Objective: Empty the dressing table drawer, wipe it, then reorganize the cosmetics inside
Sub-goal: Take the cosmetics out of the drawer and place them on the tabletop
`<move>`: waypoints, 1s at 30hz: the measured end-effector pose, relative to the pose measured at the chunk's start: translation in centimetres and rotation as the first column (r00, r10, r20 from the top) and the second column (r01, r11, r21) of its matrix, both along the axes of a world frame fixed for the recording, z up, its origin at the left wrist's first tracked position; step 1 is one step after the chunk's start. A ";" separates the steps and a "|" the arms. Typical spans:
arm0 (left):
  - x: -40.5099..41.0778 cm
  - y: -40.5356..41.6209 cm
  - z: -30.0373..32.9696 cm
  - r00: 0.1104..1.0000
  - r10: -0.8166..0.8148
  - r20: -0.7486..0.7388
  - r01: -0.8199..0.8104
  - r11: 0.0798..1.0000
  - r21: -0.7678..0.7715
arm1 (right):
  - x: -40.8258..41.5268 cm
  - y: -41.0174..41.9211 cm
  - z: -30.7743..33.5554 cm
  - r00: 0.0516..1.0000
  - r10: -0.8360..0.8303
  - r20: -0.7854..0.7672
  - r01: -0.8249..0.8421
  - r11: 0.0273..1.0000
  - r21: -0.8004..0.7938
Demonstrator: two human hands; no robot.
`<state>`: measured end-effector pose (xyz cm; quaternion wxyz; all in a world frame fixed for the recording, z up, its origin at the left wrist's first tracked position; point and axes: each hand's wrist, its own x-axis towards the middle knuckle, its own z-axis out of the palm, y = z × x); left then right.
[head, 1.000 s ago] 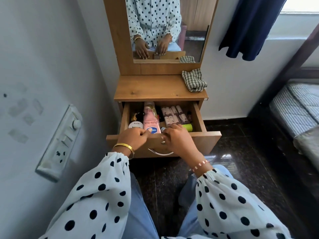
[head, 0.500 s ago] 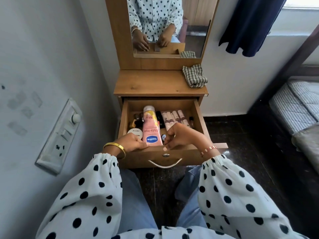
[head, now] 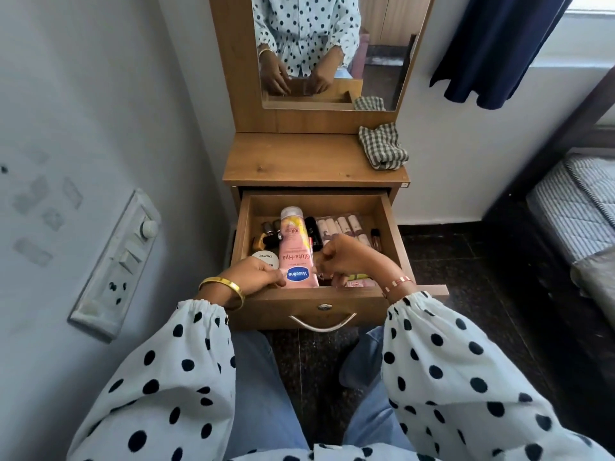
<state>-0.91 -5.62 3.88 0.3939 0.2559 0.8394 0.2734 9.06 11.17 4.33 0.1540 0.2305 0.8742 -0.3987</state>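
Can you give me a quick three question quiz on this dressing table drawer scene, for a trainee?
1. True or false: the drawer is pulled open with cosmetics inside.
2. Which hand touches the pink Vaseline tube at its cap end: A left hand, B right hand, C neither?
3. What lies on the tabletop at its right rear corner?

Key
1. True.
2. A; the right hand's fingers are curled just right of the tube, and what they hold cannot be told.
3. A folded checked cloth.
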 end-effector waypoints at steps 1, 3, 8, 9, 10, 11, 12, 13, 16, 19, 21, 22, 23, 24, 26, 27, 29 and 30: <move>-0.2 0.2 0.0 0.999 0.030 0.019 -0.031 0.999 0.018 | -0.6 -0.1 -0.4 0.998 -0.051 -0.028 0.052 0.998 0.039; -0.4 0.7 0.0 0.991 0.109 0.075 -0.113 0.992 0.052 | -1.9 -0.2 -1.1 0.985 -0.137 -0.101 0.149 0.982 0.118; -0.7 2.9 -0.5 0.975 0.222 0.004 -0.222 0.971 0.092 | -4.2 -0.6 -2.6 0.951 -0.276 -0.136 0.297 0.941 0.164; -0.8 3.3 -0.7 0.970 0.243 -0.028 -0.239 0.966 0.099 | -4.4 -0.8 -2.9 0.941 -0.308 -0.137 0.327 0.933 0.149; -1.0 3.6 -0.8 0.962 0.266 -0.060 -0.259 0.961 0.097 | -4.4 -1.0 -3.2 0.934 -0.330 -0.134 0.347 0.928 0.132; -1.1 3.9 -1.0 0.954 0.284 -0.097 -0.276 0.957 0.091 | -4.2 -1.2 -3.5 0.933 -0.338 -0.127 0.352 0.929 0.113; -1.1 4.1 -1.0 0.948 0.288 -0.135 -0.280 0.957 0.075 | -4.2 -1.3 -3.9 0.933 -0.338 -0.120 0.350 0.931 0.101; -1.0 4.2 -1.1 0.945 0.279 -0.170 -0.273 0.960 0.056 | -4.0 -1.5 -4.3 0.933 -0.339 -0.119 0.350 0.932 0.092; -0.4 4.1 -1.4 0.938 0.281 -0.204 -0.277 0.960 0.049 | -3.8 -1.4 -5.2 0.931 -0.344 -0.125 0.355 0.931 0.084; -0.5 4.0 -2.0 0.949 0.270 -0.161 -0.264 0.963 0.054 | -4.0 -1.2 -5.1 0.939 -0.321 -0.123 0.333 0.939 0.087; -0.6 4.0 -2.3 0.955 0.273 -0.119 -0.267 0.962 0.061 | -4.0 -1.2 -4.8 0.940 -0.315 -0.133 0.326 0.943 0.073; -0.7 4.0 -2.3 0.953 0.291 -0.086 -0.285 0.956 0.068 | -4.0 -1.2 -4.7 0.940 -0.311 -0.139 0.321 0.945 0.063; -0.8 4.0 -2.4 0.948 0.315 -0.046 -0.311 0.947 0.083 | -4.0 -1.2 -4.6 0.940 -0.308 -0.145 0.318 0.947 0.052; -0.9 4.0 -2.4 0.937 0.348 0.007 -0.347 0.933 0.099 | -4.0 -1.1 -4.5 0.938 -0.314 -0.144 0.322 0.946 0.037; -1.3 3.9 -2.5 0.909 0.403 0.105 -0.413 0.903 0.120 | -4.2 -0.9 -4.4 0.937 -0.326 -0.128 0.329 0.944 0.001; -1.4 3.9 -2.6 0.900 0.414 0.136 -0.431 0.894 0.127 | -4.3 -0.7 -4.5 0.936 -0.333 -0.118 0.332 0.943 -0.026; -1.5 3.9 -2.8 0.891 0.421 0.170 -0.444 0.885 0.140 | -4.3 -0.3 -4.6 0.922 -0.374 -0.101 0.363 0.925 -0.113; -1.4 3.9 -2.8 0.889 0.419 0.185 -0.447 0.882 0.150 | -4.2 -0.2 -4.5 0.908 -0.408 -0.097 0.390 0.906 -0.162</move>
